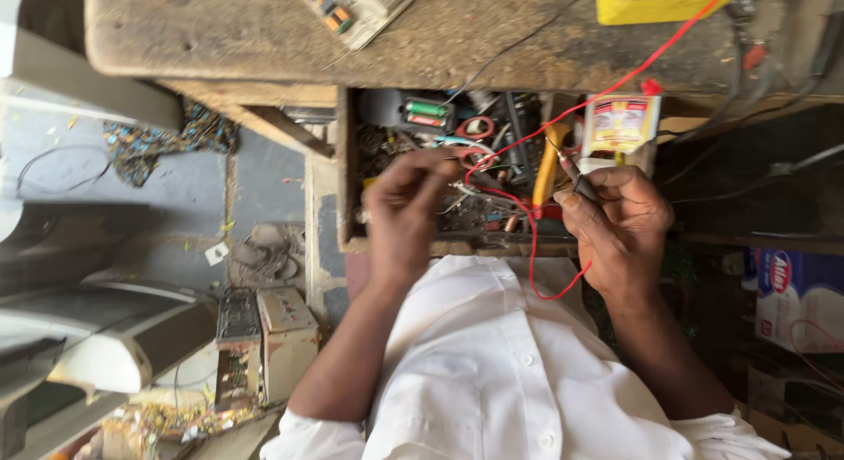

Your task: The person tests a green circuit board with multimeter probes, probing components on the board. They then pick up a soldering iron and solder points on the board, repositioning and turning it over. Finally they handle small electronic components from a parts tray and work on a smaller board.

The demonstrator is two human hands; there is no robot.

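My right hand [618, 224] grips a thin black test probe [573, 173] whose metal tip points up and to the left. A red lead [533, 249] loops under that hand and runs up to a yellow meter [655, 5] on the bench. My left hand [406, 212] hovers over an open wooden drawer [350, 183]. Its fingertips are pinched at a bend of the red lead; the exact grip is hidden by the fingers. The two hands are about a hand's width apart, in front of my white shirt.
The drawer holds a yellow-handled screwdriver [548, 166], green and red batteries [427, 114], red-handled scissors [476, 128] and loose metal parts. A small packet [620, 124] stands at its right. A circuit board [352, 10] lies on the worn bench [229, 38]. A carton [796, 293] is at right, old equipment [264, 328] at left.
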